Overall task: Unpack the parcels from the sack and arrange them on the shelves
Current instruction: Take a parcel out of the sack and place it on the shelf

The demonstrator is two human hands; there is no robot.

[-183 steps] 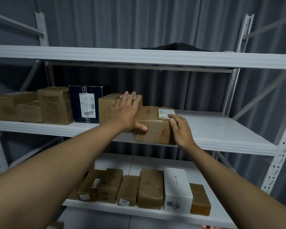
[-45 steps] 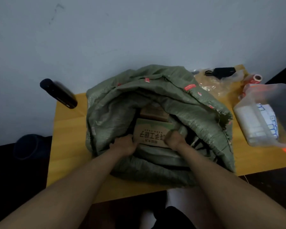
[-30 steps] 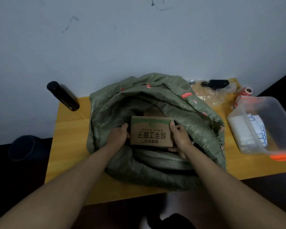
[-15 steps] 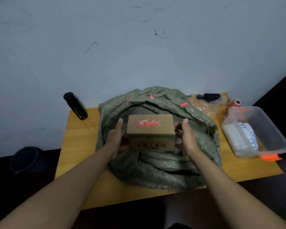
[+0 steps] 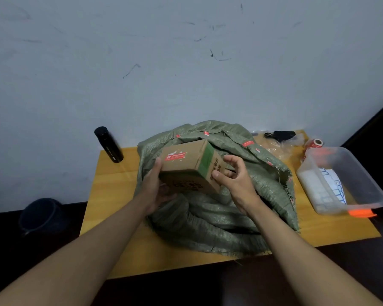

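Note:
A brown cardboard box (image 5: 184,164) with a red label on top and a green stripe on one side is lifted, tilted, above the mouth of the green woven sack (image 5: 208,217). My left hand (image 5: 155,188) holds the box from its left side and underneath, thumb up along the edge. At the box's right side is my right hand (image 5: 234,180), its thumb touching the box and its fingers spread and loosely curved off it. The sack lies crumpled on the yellow wooden table (image 5: 111,195); what is inside it is hidden by the box.
A black bottle (image 5: 108,144) stands at the table's back left, against the wall. A clear plastic tub (image 5: 363,184) with an orange clip sits at the right, a red tape roll (image 5: 316,142) and a black item (image 5: 281,135) behind it. A dark bin (image 5: 42,215) stands on the floor, left.
The box has come up out of the sack and turned, its green side now facing right. My right hand's fingers have come off the box; the left hand has slid under it.

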